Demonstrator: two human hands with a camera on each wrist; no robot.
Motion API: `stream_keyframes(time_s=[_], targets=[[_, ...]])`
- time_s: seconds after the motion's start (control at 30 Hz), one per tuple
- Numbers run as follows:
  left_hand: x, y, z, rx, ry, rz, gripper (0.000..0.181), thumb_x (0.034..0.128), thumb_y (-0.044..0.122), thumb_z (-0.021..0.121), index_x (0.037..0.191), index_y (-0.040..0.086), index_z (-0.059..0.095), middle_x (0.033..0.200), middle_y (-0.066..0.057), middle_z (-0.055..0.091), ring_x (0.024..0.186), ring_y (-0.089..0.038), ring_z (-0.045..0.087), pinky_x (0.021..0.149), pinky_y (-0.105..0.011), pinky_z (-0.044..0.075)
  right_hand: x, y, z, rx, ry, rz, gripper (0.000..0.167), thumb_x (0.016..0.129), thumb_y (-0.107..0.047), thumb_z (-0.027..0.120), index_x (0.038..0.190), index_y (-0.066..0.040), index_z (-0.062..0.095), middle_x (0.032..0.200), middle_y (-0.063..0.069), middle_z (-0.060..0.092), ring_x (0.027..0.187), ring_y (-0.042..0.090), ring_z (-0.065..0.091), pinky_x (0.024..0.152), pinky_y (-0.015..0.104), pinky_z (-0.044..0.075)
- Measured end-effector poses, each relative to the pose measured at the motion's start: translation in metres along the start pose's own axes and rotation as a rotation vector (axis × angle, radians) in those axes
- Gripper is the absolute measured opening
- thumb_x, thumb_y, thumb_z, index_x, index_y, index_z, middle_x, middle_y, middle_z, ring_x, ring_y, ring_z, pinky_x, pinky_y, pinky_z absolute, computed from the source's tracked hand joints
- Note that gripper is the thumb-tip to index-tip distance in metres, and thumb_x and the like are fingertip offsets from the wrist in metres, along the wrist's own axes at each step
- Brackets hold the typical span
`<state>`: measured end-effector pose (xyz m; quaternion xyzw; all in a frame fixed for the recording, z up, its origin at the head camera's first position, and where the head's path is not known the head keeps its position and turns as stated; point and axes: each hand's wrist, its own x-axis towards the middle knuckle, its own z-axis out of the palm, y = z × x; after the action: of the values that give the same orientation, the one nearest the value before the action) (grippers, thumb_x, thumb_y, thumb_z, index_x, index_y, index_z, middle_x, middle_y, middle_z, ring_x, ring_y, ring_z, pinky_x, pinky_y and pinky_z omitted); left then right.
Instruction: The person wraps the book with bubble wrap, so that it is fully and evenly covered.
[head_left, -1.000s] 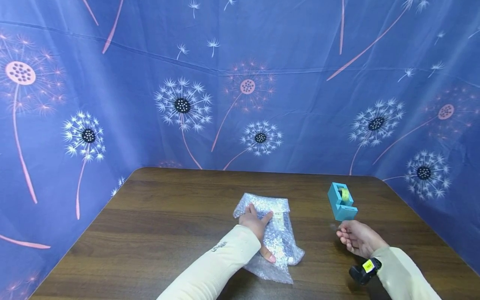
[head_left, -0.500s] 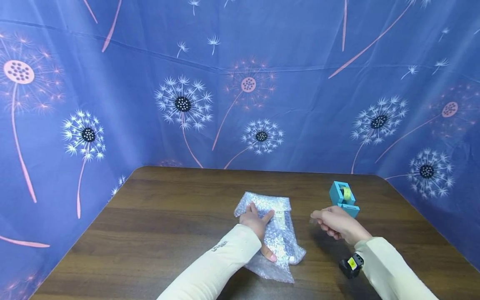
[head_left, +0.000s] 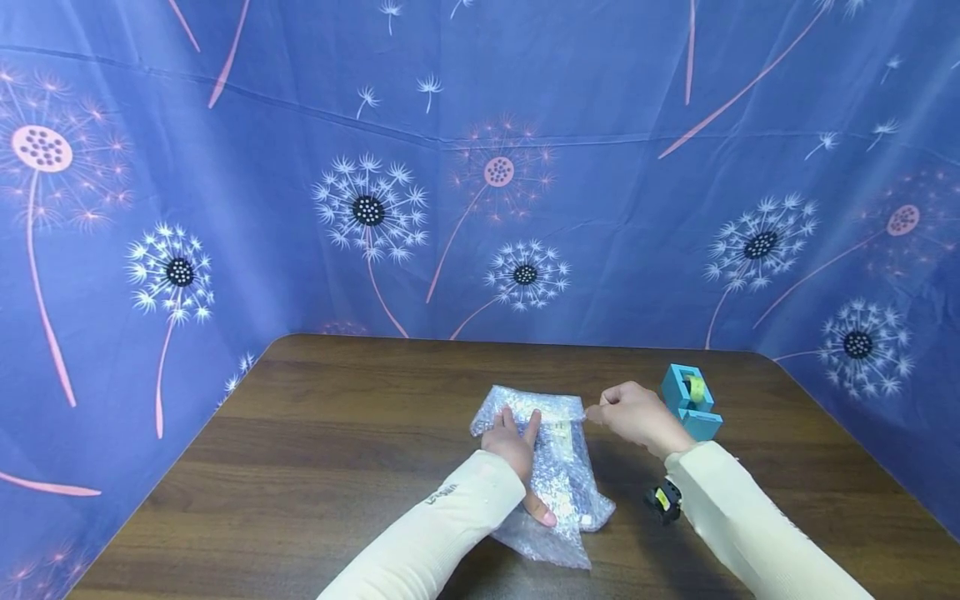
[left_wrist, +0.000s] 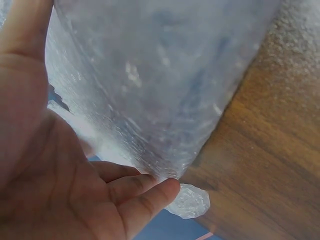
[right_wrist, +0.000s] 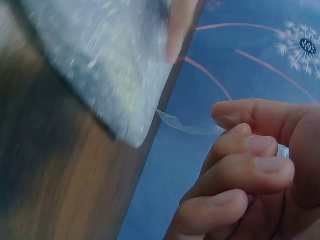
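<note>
A flat bundle in clear bubble wrap (head_left: pixel 562 479) lies on the brown wooden table, its content hard to make out. My left hand (head_left: pixel 510 454) rests on it with fingers spread; in the left wrist view, the fingers (left_wrist: pixel 145 200) lie along the wrap's edge. Between thumb and forefinger, my right hand (head_left: pixel 637 417) pinches a short strip of clear tape (right_wrist: pixel 175 123). That hand is at the bundle's upper right edge. In the right wrist view, the strip's free end reaches toward the wrap's corner; whether they touch I cannot tell.
A light blue tape dispenser (head_left: pixel 702 425) with a yellowish roll stands on the table (head_left: pixel 360 417) behind and right of my right hand. Beyond the far edge hangs a blue cloth (head_left: pixel 615 208) with dandelion prints.
My right hand has moved left, from in front of the tape dispenser to the bubble-wrapped bundle's edge, carrying the tape strip. My left hand has stayed on the wrap.
</note>
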<state>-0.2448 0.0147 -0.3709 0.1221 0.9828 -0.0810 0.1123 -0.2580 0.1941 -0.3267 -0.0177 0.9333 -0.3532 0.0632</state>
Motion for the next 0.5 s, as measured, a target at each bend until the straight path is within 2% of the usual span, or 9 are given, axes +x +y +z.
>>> stream_keyframes(time_s=[0.17,0.33,0.5], targets=[[0.001,0.001,0.001,0.001,-0.011,-0.007,0.142,0.0482,0.078,0.086,0.163,0.025,0.022,0.166,-0.017,0.023,0.152,-0.026,0.026,0.109,-0.030,0.042,0.008,-0.014,0.014,0.045,-0.022,0.002,0.042,0.097,-0.018,0.064,0.061,-0.015,0.043,0.052,-0.005,0.034,0.045,0.010,0.028,0.044,0.025,0.025],[0.007,0.003,0.000,-0.007,-0.005,-0.032,0.135,0.0515,0.070,0.090,0.162,0.028,0.025,0.165,-0.014,0.027,0.151,-0.024,0.030,0.104,-0.030,0.046,0.019,-0.021,0.024,0.127,-0.063,0.004,0.040,0.096,-0.016,0.064,0.062,-0.016,0.043,0.051,-0.005,0.034,0.042,0.008,0.027,0.043,0.024,0.025],[0.010,0.005,0.000,-0.025,-0.004,-0.056,0.130,0.0533,0.063,0.093,0.161,0.031,0.028,0.165,-0.012,0.029,0.150,-0.023,0.031,0.103,-0.031,0.046,0.028,-0.025,0.027,0.202,-0.139,-0.001,0.039,0.097,-0.014,0.061,0.063,-0.016,0.042,0.055,-0.004,0.036,0.046,0.009,0.028,0.045,0.026,0.025]])
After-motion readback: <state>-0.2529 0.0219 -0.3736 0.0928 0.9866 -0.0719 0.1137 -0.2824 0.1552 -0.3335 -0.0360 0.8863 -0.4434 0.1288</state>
